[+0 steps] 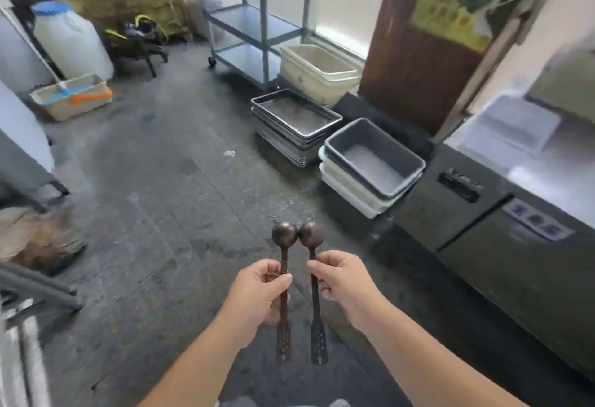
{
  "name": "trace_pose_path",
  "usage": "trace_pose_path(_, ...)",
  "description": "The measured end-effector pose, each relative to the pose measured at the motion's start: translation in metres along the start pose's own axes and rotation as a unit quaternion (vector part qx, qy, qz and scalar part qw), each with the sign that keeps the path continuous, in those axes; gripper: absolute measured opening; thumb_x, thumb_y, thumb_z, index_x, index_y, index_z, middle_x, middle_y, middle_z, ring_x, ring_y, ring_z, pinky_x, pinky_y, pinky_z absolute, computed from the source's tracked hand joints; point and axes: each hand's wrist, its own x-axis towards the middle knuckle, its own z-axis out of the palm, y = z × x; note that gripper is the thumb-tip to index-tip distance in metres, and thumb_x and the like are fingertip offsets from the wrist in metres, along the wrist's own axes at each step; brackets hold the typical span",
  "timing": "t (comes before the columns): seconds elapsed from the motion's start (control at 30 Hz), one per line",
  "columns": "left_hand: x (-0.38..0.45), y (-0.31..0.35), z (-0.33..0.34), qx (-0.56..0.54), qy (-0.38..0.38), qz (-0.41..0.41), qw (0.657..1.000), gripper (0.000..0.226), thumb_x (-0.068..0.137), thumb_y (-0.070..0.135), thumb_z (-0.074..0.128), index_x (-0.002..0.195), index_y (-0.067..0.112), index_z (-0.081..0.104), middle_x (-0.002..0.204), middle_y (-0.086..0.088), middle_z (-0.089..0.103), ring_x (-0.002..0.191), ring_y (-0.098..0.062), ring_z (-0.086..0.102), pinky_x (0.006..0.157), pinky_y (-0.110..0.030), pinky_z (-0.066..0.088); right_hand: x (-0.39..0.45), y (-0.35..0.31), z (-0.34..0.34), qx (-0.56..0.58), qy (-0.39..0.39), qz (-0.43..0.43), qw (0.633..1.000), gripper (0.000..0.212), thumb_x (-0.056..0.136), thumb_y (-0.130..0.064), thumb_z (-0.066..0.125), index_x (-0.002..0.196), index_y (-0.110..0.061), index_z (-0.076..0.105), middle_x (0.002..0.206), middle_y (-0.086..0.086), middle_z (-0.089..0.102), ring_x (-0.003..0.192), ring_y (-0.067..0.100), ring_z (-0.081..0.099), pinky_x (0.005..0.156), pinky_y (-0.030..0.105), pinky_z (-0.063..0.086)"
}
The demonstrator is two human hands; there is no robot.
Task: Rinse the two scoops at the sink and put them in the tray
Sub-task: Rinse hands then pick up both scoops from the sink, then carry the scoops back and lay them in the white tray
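**Holding two scoops, one in each hand**

Gripping is by pinch in both hands. The left hand (254,297) closes thumb and fingers on the upper stem of the left scoop (283,290); the thumb lies across the front of the stem, the curled fingers behind it. The right hand (344,284) closes likewise on the right scoop (314,290), forefinger tip pressed to the stem just below the bowl. Neither hand holds anything else.

Both scoops are dark, with round bowls and long thin stems that widen to flat perforated ends. The bowls point away from the person and stand clear above the fingers, side by side and touching or nearly so. The flat ends hang below the hands, near each other but apart. Both scoops are held in the air above the wet grey floor (167,187).

Beyond the scoops, to the right, a stack of metal trays (296,123) sits on the floor beside stacked tubs (370,165). A cart (254,17) stands farther back. A counter (515,239) runs along the right edge.
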Motion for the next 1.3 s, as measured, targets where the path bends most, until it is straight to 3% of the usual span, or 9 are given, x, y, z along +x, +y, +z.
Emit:
trace_pose_path(0.27,0.001,0.014,0.190,0.102,-0.162,0.005,0.981,0.002,0.090,0.016,0.066,0.088,0.016,0.067,0.068,0.002,0.062,0.061,-0.014,0.062,0.058,-0.030,0.053,-0.067,0.015,-0.177,0.055,0.191,0.023,0.980,0.011,0.092,-0.017,0.066,0.083,-0.013,0.071,0.071,0.009,0.069,0.066,0.019,0.059,0.059,0.027,0.046)
trace_pose_path(0.4,0.009,0.028,0.254,0.153,-0.217,0.011,0.964,0.004,0.091,0.017,0.065,0.088,0.017,0.067,0.064,0.006,0.063,0.063,-0.014,0.064,0.067,-0.036,0.057,-0.082,0.018,-0.233,0.108,0.255,0.020,0.961,0.011,0.092,-0.017,0.066,0.088,-0.009,0.072,0.070,0.008,0.066,0.062,0.017,0.056,0.049,0.021,0.042)
trace_pose_path(0.53,0.029,0.042,0.303,0.203,-0.266,0.009,0.942,0.012,0.091,0.018,0.065,0.079,0.020,0.067,0.058,0.008,0.062,0.060,-0.014,0.062,0.079,-0.047,0.059,-0.079,0.016,-0.273,0.148,0.306,0.017,0.940,0.013,0.091,-0.015,0.066,0.079,-0.010,0.070,0.069,0.009,0.062,0.057,0.015,0.055,0.045,0.019,0.039)
trace_pose_path(0.73,0.091,0.075,0.353,0.242,-0.295,0.020,0.924,0.007,0.091,0.017,0.064,0.084,0.016,0.066,0.047,0.011,0.054,0.044,-0.005,0.054,0.085,-0.051,0.058,-0.033,-0.010,-0.320,0.143,0.347,0.029,0.927,0.014,0.089,-0.019,0.068,0.081,-0.009,0.072,0.069,0.008,0.066,0.067,0.021,0.057,0.056,0.027,0.044)
trace_pose_path(0.93,0.175,0.139,0.394,0.275,-0.307,0.039,0.910,0.005,0.089,0.021,0.067,0.086,0.017,0.069,0.065,0.001,0.064,0.067,-0.019,0.069,0.078,-0.044,0.061,0.036,-0.068,-0.358,0.140,0.378,0.046,0.914,0.011,0.090,-0.019,0.068,0.086,-0.011,0.073,0.072,0.007,0.069,0.069,0.018,0.062,0.062,0.026,0.048)
trace_pose_path(1.13,0.241,0.188,0.434,0.282,-0.312,0.048,0.906,0.003,0.088,0.020,0.068,0.087,0.018,0.069,0.071,-0.005,0.065,0.068,-0.021,0.067,0.065,-0.031,0.058,0.095,-0.109,-0.399,0.127,0.418,0.054,0.898,0.007,0.089,-0.025,0.070,0.091,-0.019,0.073,0.080,0.002,0.074,0.071,0.015,0.062,0.080,0.034,0.056)
trace_pose_path(1.3,0.286,0.224,0.484,0.300,-0.301,0.059,0.903,0.007,0.088,0.022,0.068,0.085,0.016,0.071,0.073,-0.007,0.070,0.066,-0.018,0.070,0.062,-0.028,0.057,0.135,-0.136,-0.459,0.171,0.411,0.045,0.894,0.010,0.089,-0.022,0.070,0.095,-0.015,0.073,0.084,0.009,0.073,0.065,0.014,0.054,0.059,0.023,0.045)
